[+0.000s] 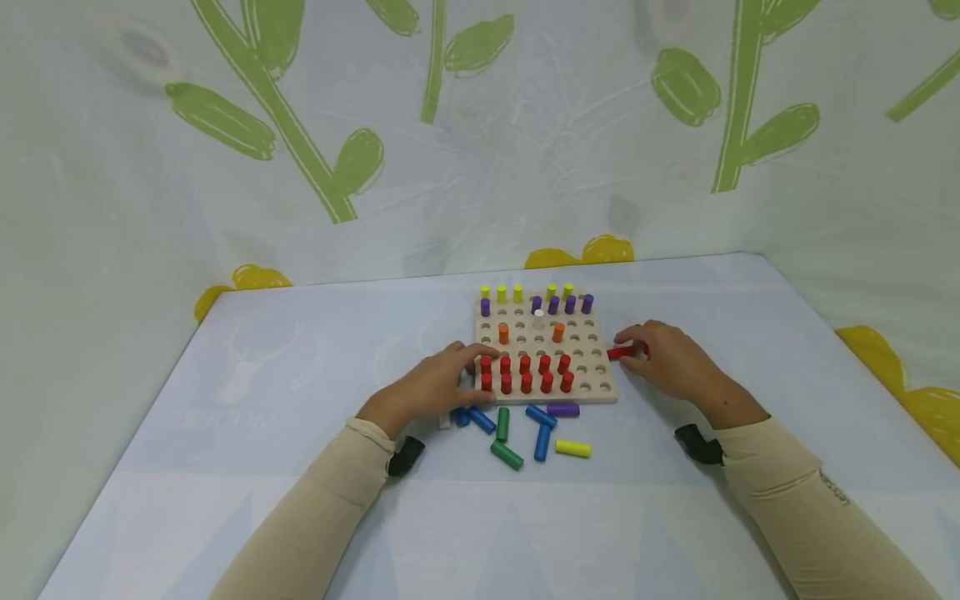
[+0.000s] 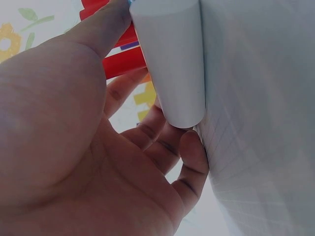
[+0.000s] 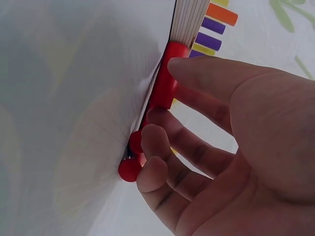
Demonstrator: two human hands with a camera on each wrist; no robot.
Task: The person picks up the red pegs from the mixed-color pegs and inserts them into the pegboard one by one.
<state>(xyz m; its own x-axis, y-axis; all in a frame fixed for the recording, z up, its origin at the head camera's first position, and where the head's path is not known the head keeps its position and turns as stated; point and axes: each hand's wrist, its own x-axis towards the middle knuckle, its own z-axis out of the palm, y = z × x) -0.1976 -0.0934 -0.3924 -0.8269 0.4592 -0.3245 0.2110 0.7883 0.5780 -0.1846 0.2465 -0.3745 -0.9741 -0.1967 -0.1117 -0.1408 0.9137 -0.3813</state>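
A wooden pegboard (image 1: 591, 377) stands on the table with red, orange, white, purple and yellow pegs upright in its holes. My left hand (image 1: 431, 383) grips its left edge, thumb near the front corner and index finger reaching over the top beside the red pegs. A loose white peg (image 2: 172, 64) lies close under that hand in the left wrist view. At the board's right side, my right hand (image 1: 671, 362) pinches a red peg (image 3: 166, 78) between thumb and index finger. More red pegs (image 3: 130, 169) lie by its other fingertips.
Loose pegs are scattered in front of the board: blue (image 1: 542, 442), green (image 1: 507, 455), purple (image 1: 563, 410) and yellow (image 1: 573, 449). The white table (image 1: 300, 492) meets a leaf-patterned wall covering (image 1: 495, 183) at the back.
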